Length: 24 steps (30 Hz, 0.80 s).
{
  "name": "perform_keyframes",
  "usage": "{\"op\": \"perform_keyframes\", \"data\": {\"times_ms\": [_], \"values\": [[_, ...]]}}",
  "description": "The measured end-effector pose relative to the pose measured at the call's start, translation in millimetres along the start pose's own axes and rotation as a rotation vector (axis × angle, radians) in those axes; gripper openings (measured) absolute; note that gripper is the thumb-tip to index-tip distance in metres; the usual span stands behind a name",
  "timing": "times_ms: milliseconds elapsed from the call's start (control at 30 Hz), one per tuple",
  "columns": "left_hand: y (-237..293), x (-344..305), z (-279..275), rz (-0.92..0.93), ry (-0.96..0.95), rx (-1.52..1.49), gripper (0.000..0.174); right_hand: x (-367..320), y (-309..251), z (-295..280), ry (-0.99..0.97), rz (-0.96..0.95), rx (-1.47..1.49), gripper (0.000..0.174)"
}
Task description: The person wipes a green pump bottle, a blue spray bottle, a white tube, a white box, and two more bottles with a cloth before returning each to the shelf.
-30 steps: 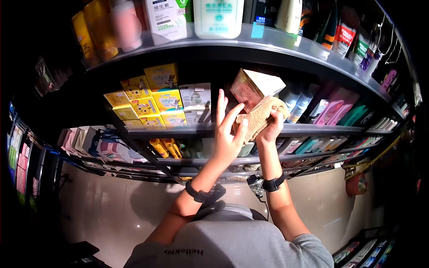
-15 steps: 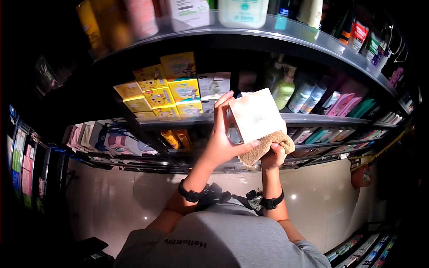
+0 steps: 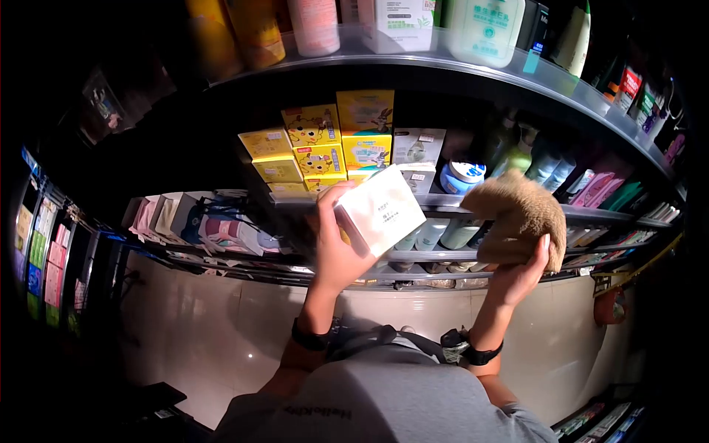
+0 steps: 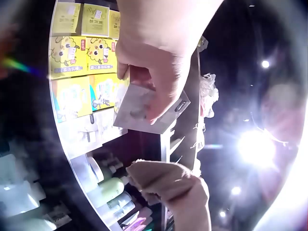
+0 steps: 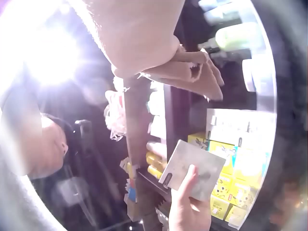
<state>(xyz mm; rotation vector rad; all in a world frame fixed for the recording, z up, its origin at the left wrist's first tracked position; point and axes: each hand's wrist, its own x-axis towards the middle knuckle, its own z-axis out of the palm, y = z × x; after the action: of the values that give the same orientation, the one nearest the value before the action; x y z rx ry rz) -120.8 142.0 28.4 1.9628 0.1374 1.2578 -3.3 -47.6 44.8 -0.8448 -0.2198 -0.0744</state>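
Note:
A white box [image 3: 388,208] with small dark print is gripped in my left hand [image 3: 334,247], in front of the shelf. The left wrist view shows the thumb lying across a face of this box [image 4: 144,108], with the fingers behind it. To the right, my right hand [image 3: 517,279] holds a bunched brown towel [image 3: 526,215], apart from the box. Its fingers are mostly hidden under the cloth in the head view. In the right wrist view the towel [image 5: 209,79] hangs from the curled fingers.
Stacked yellow cartons [image 3: 321,159] stand on the middle shelf beside grey-white boxes [image 3: 418,148]. A jar with a blue label [image 3: 463,176], a green pump bottle [image 3: 519,148] and pink packs [image 3: 598,190] follow rightward. The upper shelf's edge [image 3: 443,63] juts out above, carrying bottles.
The left hand has taken the box from the right-hand side and moved it left. The right hand has drawn away to the right with the towel. The head view has shifted left.

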Motion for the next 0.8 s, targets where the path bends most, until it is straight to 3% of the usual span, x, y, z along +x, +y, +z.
{"op": "perform_keyframes", "data": {"times_ms": [67,133,167,200,267,300,333,400,500,567,633,667,733,800], "values": [[-3,-2,7,0.019,0.043,0.006,0.077,-15,4,7,-0.259,-0.348,-0.374,0.046],[-4,-1,14,0.092,0.084,0.040,0.076,-13,-3,39,-0.857,-0.991,-0.881,0.056],[-23,-22,19,-0.384,0.009,-0.473,0.074,-30,-2,55,-0.999,-0.862,-1.007,0.060],[-16,-30,25,-0.372,-0.015,-0.795,0.068,-45,0,65,-1.135,-0.723,-1.124,0.065],[-5,-20,17,-0.106,-0.099,-0.412,0.062,-43,10,61,-1.117,-0.653,-0.978,0.072],[-8,-17,16,-0.186,-0.158,-0.454,0.059,-35,19,54,-1.122,-0.599,-0.862,0.072],[-10,-15,14,-0.272,-0.219,-0.493,0.057,-30,22,50,-1.116,-0.556,-0.778,0.058],[-11,-13,11,-0.133,-0.318,-0.286,0.054,-28,15,57,-1.020,-0.633,-0.827,0.040],[1,-15,16,-0.464,-0.224,-0.979,0.062,-36,15,70,-0.865,-0.616,-0.838,0.045],[-1,-22,10,-0.415,-0.188,-0.841,0.066,-37,17,73,-0.847,-0.583,-0.799,0.047],[-15,-33,0,-0.347,-0.113,-0.452,0.078,-40,25,75,-0.850,-0.412,-0.662,0.049],[-16,-35,-3,-0.342,-0.107,-0.447,0.078,-40,25,76,-0.886,-0.357,-0.661,0.052],[-18,-36,-7,-0.054,0.023,-0.069,0.079,-41,26,83,-0.879,-0.349,-0.671,0.052],[-17,-32,-10,0.048,0.101,-0.129,0.079,-45,29,88,-0.807,-0.173,-0.571,0.047]]}}
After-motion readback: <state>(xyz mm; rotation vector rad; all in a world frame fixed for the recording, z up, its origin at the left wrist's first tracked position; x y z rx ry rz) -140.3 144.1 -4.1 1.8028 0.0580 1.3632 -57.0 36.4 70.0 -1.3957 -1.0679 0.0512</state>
